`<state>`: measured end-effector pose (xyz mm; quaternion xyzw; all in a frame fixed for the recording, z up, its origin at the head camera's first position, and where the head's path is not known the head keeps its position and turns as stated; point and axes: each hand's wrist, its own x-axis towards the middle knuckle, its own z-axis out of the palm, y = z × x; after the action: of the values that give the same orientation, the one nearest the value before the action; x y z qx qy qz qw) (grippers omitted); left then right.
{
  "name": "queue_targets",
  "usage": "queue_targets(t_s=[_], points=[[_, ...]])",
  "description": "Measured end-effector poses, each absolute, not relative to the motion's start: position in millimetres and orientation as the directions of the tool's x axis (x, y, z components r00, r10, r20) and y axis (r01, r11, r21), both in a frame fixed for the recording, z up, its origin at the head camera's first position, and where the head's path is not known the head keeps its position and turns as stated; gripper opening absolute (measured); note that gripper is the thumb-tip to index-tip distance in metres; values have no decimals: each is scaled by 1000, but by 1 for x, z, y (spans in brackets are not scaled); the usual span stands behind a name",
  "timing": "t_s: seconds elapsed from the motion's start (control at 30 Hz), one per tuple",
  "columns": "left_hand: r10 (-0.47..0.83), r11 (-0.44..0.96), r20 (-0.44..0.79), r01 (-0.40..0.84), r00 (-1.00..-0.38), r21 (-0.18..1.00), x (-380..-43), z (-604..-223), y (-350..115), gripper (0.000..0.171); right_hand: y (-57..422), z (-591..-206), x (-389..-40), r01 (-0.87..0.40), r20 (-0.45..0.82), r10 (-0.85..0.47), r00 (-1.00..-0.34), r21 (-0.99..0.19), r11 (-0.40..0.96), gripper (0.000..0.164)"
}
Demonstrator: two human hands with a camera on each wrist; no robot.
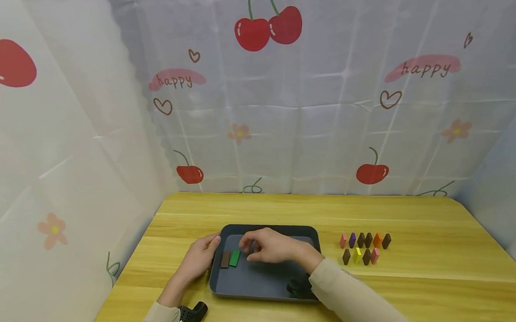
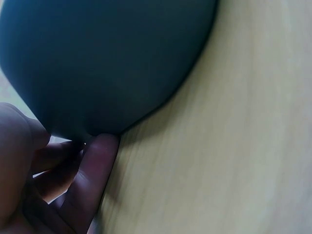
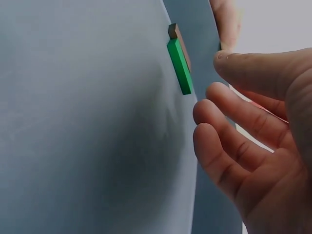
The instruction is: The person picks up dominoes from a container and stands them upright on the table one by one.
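A dark grey tray (image 1: 264, 283) lies on the wooden table. At its left side my left hand (image 1: 198, 257) holds the rim, thumb on top. The left wrist view shows the fingers (image 2: 100, 161) against the outer wall of the tray (image 2: 112, 63). Inside, near the left wall, a brown block (image 1: 225, 259) and a green block (image 1: 234, 258) lie flat side by side. My right hand (image 1: 271, 246) hovers over the tray just right of the green block (image 3: 179, 67). Its fingers are loosely bent, apart from the thumb, and nothing is between them.
Right of the tray, several small blocks stand upright in two rows, among them a purple block (image 1: 352, 239), an orange block (image 1: 377, 240) and a yellow block (image 1: 357, 255). A cherry-print curtain (image 1: 301, 149) hangs behind the table (image 1: 439, 268).
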<state>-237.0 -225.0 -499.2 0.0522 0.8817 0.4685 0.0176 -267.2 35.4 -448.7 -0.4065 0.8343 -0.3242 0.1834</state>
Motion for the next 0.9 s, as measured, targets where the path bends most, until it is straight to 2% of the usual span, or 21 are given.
queue_targets(t_s=[0.5, 0.9], points=[[95, 554, 22, 71, -995, 829, -239, -501, -227, 37, 13, -468, -274, -599, -29, -786, -617, -631, 493, 33], [106, 556, 28, 83, -994, 827, -237, -498, -225, 40, 12, -474, -276, -698, 12, -820, -573, -532, 479, 34]])
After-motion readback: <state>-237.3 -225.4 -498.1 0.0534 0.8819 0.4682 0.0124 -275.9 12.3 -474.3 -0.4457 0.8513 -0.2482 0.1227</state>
